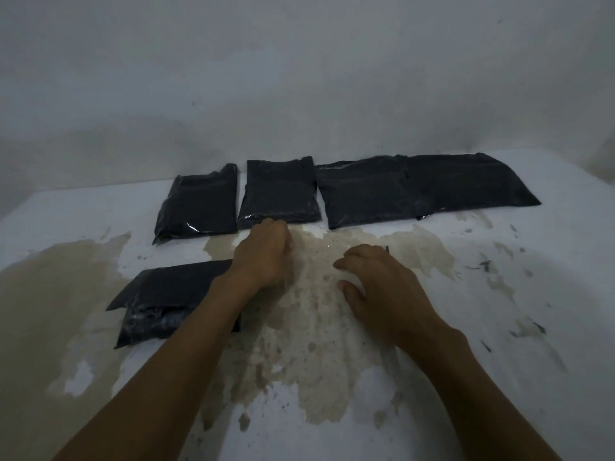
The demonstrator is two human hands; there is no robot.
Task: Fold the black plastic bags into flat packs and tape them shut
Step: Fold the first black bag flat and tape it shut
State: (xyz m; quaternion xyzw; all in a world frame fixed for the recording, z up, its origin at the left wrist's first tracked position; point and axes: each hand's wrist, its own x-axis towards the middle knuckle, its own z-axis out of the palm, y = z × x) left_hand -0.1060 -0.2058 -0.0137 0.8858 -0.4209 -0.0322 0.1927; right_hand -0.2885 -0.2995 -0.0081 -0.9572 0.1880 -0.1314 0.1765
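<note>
The left hand [263, 252] is curling its fingers at the near edge of the middle pack [279, 194], top center – pinching it, I think. The right hand [376, 284] is lying loose w/ fingers bent, holding nothing. The slick pack could be slipping & unfolding – the grip is tiny.

Dim, murky, edges bowed, slight blur

Taking the white worn-painted table top [499, 294] as landmark: its far edge is blocked by a row of flat black plastic packs [279, 191] lying close together along the pale wall [299, 78]. Another black plastic pack [159, 304] fills the near-left part, under the left forearm. The table's middle holds the left hand [263, 257] and right hand [382, 287]; its right side lies open.
</note>
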